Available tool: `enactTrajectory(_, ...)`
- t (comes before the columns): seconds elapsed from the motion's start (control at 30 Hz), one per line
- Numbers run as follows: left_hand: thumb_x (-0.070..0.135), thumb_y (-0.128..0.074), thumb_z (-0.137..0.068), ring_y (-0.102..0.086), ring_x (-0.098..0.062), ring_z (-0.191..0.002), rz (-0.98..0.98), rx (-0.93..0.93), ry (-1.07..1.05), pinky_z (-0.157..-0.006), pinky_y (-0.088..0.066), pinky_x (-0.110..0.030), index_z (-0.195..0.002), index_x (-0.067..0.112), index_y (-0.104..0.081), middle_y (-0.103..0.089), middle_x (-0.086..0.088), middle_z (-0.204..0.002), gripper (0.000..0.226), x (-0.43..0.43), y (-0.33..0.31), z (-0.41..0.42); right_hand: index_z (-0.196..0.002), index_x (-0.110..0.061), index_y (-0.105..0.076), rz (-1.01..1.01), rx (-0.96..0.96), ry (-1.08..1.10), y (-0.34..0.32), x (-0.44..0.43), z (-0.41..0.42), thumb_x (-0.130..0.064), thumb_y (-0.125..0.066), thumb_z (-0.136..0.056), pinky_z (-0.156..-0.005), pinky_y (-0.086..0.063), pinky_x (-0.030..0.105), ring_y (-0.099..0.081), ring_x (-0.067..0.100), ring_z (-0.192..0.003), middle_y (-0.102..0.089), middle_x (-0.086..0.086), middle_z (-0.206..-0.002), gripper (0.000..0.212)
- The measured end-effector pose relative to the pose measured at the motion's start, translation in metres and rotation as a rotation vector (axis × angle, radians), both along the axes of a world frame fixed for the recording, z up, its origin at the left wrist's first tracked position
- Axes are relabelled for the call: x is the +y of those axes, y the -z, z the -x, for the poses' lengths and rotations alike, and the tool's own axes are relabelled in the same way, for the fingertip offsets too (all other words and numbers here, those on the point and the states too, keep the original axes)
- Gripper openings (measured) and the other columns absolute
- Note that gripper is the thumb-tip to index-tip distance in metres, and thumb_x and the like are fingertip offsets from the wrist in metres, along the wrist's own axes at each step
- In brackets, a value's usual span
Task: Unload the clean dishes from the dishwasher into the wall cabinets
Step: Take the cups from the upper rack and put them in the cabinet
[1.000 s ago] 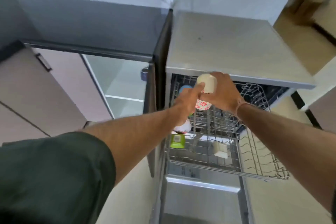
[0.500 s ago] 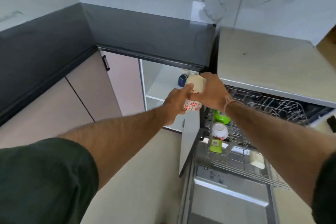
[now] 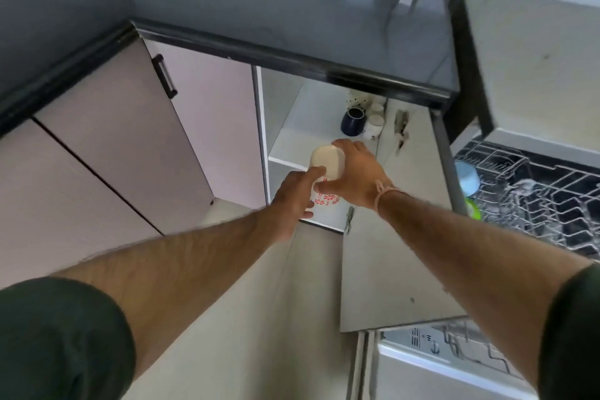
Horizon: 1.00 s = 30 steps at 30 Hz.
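Observation:
A white cup with a red flower pattern (image 3: 327, 166) is upside down in front of the open cabinet (image 3: 292, 140). My right hand (image 3: 357, 174) grips it from the right and my left hand (image 3: 293, 201) holds it from the left, a finger along its side. On the cabinet shelf behind stand a dark blue cup (image 3: 352, 121) and a few white cups (image 3: 375, 122). The dishwasher's upper rack (image 3: 532, 201) is pulled out at the right, with a light blue cup (image 3: 467, 178) and a green item (image 3: 472, 207) at its left edge.
The open cabinet door (image 3: 389, 253) hangs between the cabinet and the dishwasher. Closed pink cabinet doors (image 3: 123, 156) with a black handle (image 3: 165, 76) lie to the left. A dark countertop (image 3: 292, 3) runs above, and the dishwasher's top (image 3: 535, 52) is at the upper right.
Both hands carried the cup leftward from above the dishwasher rack to the open cabinet. The view swung left and the cabinet shelf with its cups came into sight.

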<state>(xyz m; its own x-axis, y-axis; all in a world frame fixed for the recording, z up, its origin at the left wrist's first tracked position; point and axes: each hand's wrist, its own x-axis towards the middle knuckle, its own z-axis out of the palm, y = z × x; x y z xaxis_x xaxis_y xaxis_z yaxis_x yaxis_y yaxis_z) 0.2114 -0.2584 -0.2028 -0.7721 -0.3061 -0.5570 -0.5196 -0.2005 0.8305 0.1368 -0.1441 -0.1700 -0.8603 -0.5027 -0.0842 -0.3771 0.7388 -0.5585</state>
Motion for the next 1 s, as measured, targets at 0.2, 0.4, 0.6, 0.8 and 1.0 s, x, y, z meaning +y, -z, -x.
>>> enactTrajectory(0.2,0.052,-0.055,-0.092,-0.058,-0.026,-0.112,0.011,-0.001,-0.017,-0.092,-0.053,-0.043,-0.124,0.024,-0.049,-0.058,-0.002,-0.125,0.043,-0.027,0.082,0.06,-0.144,-0.021,-0.036,-0.05,-0.023,-0.001,0.074,-0.036,0.061,-0.029,-0.088,-0.065,-0.091,-0.045,0.034,-0.051,0.029,-0.117,-0.043,0.008,-0.131,0.094)
enactTrajectory(0.4,0.053,-0.052,-0.094,-0.057,-0.027,-0.111,0.086,0.012,0.051,-0.088,-0.054,-0.04,-0.134,0.023,-0.044,-0.055,-0.004,-0.129,0.051,-0.061,0.145,0.136,-0.144,-0.02,-0.036,-0.06,-0.021,0.036,0.136,-0.068,0.13,-0.03,-0.088,-0.063,-0.096,-0.047,0.039,-0.052,0.031,-0.116,-0.045,0.009,-0.132,0.097)
enactTrajectory(0.6,0.055,-0.052,-0.086,-0.064,-0.025,-0.102,0.171,0.043,0.043,-0.083,-0.058,-0.04,-0.131,0.021,-0.049,-0.062,-0.003,-0.122,0.057,-0.092,0.185,0.205,-0.144,-0.018,-0.036,-0.065,-0.003,0.048,0.178,-0.101,0.192,-0.032,-0.088,-0.061,-0.097,-0.043,0.033,-0.051,0.028,-0.12,-0.046,0.01,-0.135,0.099)
enactTrajectory(0.8,0.07,-0.047,-0.065,-0.066,-0.025,-0.096,0.206,0.064,0.018,-0.089,-0.056,-0.046,-0.118,0.021,-0.056,-0.068,-0.006,-0.104,0.073,-0.111,0.203,0.252,-0.147,-0.019,-0.034,-0.055,0.022,0.028,0.195,-0.117,0.246,-0.028,-0.089,-0.062,-0.091,-0.037,0.021,-0.049,0.026,-0.124,-0.045,0.009,-0.138,0.102)
enactTrajectory(1.0,0.065,-0.047,-0.064,-0.071,-0.027,-0.081,0.142,0.062,-0.059,-0.074,-0.062,-0.044,-0.122,0.016,-0.057,-0.068,-0.008,-0.107,0.076,-0.112,0.199,0.293,-0.149,-0.016,-0.032,-0.011,0.056,0.093,0.2,-0.126,0.277,-0.03,-0.086,-0.069,-0.094,-0.03,0.016,-0.047,0.025,-0.128,-0.045,0.01,-0.14,0.097)
